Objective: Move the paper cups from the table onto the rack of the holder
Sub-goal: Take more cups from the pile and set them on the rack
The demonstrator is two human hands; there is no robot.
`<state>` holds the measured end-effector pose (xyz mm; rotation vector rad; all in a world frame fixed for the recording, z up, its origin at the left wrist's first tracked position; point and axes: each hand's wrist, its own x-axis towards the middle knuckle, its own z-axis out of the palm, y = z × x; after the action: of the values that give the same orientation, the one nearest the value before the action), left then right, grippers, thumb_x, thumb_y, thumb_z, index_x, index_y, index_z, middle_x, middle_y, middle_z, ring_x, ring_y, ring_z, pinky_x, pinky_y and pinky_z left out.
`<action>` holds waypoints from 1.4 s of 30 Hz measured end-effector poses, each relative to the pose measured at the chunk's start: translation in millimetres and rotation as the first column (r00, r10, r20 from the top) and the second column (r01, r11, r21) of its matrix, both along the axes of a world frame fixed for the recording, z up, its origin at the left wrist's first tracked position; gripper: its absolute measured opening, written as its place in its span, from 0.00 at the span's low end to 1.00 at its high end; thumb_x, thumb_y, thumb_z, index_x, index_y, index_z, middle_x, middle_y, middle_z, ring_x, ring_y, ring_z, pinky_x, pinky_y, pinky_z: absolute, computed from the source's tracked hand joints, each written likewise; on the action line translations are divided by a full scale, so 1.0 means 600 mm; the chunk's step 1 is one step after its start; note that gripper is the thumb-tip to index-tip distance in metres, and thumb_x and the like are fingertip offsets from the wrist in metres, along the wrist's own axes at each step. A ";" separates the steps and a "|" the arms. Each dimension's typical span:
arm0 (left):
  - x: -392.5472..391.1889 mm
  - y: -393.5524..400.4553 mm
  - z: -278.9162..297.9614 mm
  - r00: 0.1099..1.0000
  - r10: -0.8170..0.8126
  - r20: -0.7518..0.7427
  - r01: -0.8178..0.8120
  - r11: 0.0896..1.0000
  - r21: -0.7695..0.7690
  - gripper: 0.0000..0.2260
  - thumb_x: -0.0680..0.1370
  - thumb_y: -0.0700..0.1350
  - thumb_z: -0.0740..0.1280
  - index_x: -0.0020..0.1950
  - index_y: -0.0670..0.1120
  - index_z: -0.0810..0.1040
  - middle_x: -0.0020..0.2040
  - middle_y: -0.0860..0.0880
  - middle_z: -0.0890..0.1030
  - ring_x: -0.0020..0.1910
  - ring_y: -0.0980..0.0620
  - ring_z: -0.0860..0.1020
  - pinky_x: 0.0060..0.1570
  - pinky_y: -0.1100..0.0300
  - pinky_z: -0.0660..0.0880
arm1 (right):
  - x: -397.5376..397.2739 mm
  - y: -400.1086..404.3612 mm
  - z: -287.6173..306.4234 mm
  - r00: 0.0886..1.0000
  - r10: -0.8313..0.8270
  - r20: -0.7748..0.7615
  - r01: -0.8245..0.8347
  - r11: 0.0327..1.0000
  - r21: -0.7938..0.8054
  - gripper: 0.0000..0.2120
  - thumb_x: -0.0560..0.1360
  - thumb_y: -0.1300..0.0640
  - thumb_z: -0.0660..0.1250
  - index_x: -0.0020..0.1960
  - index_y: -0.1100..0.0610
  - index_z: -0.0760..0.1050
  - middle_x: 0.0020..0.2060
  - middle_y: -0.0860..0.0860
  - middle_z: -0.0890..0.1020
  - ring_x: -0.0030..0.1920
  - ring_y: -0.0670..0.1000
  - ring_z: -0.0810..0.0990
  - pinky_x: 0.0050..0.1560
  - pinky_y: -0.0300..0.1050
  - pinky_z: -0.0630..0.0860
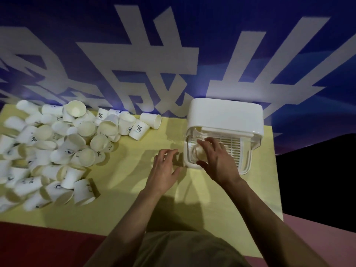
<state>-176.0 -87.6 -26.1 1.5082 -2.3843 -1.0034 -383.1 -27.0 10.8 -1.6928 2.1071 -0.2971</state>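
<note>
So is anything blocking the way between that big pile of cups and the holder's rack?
Nothing visible. Bare yellow table lies between the cup pile and the holder. Only the person's own hands are there: the left hand over the gap, the right hand holding a cup at the rack.

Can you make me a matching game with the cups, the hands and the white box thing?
Things:
1. pile of paper cups
2. left hand
3. right hand
4. holder lid

Where or how:
A. over the pulled-out rack, fingers round a cup
B. white, at the back right of the yellow table
C. heaped on the left of the table
D. fingers spread above the table, just left of the holder, holding nothing

Pairs: 1-C, 2-D, 3-A, 4-B
</note>
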 end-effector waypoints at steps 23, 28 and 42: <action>0.152 -0.120 -0.012 0.976 0.212 0.054 -0.212 0.977 -0.001 0.27 0.77 0.46 0.73 0.74 0.50 0.69 0.69 0.45 0.67 0.66 0.42 0.67 0.63 0.48 0.71 | 0.115 -0.027 0.016 0.999 -0.019 -0.049 0.016 0.998 -0.065 0.31 0.76 0.48 0.75 0.75 0.54 0.70 0.73 0.55 0.70 0.69 0.60 0.70 0.64 0.56 0.76; 0.166 -0.181 -0.035 0.970 0.233 0.074 -0.234 0.972 -0.004 0.27 0.76 0.45 0.73 0.74 0.48 0.69 0.71 0.44 0.65 0.66 0.39 0.67 0.65 0.45 0.70 | 0.150 -0.062 0.017 1.000 0.015 -0.020 -0.016 0.996 -0.092 0.30 0.75 0.50 0.76 0.74 0.54 0.71 0.71 0.55 0.71 0.69 0.58 0.71 0.63 0.55 0.77; 0.144 -0.283 -0.115 0.980 0.102 0.173 -0.110 0.993 0.035 0.33 0.77 0.44 0.70 0.79 0.48 0.59 0.75 0.42 0.60 0.74 0.40 0.61 0.68 0.48 0.70 | 0.170 -0.196 -0.016 1.000 0.013 0.004 -0.012 0.999 -0.031 0.29 0.77 0.53 0.74 0.75 0.58 0.70 0.71 0.57 0.71 0.68 0.60 0.72 0.62 0.57 0.78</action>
<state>-89.8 -257.2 -95.0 1.7842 -2.3764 -0.9448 -281.0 -144.4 1.2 -1.7205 2.0981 -0.3309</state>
